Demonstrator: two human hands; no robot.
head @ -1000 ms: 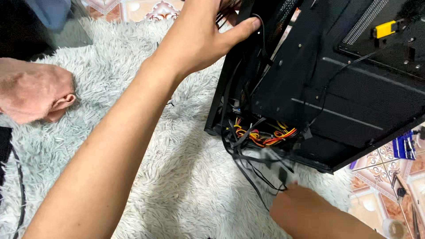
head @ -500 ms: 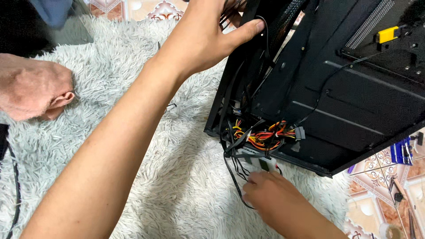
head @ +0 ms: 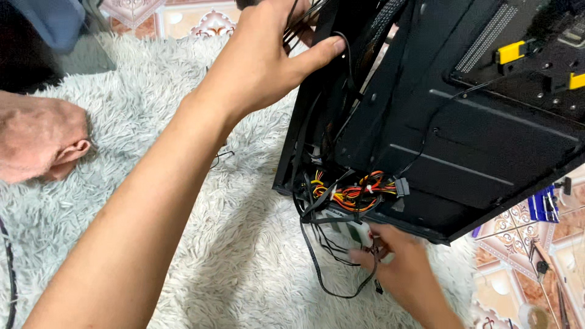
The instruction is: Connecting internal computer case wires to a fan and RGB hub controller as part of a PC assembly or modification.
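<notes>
Gripping the upper edge of the black computer case (head: pixel 463 128), my left hand (head: pixel 268 61) has its fingers closed around the frame, thumb pressed on the side and some black cables caught under them. The case stands tilted on the grey shaggy rug (head: pixel 183 201). My right hand (head: pixel 396 268) sits just below the case's lower edge, fingertips pinched on the thin black wires (head: pixel 323 256) hanging there; the hand is blurred. A bundle of red, yellow and orange wires (head: pixel 353 194) shows inside the bottom opening.
</notes>
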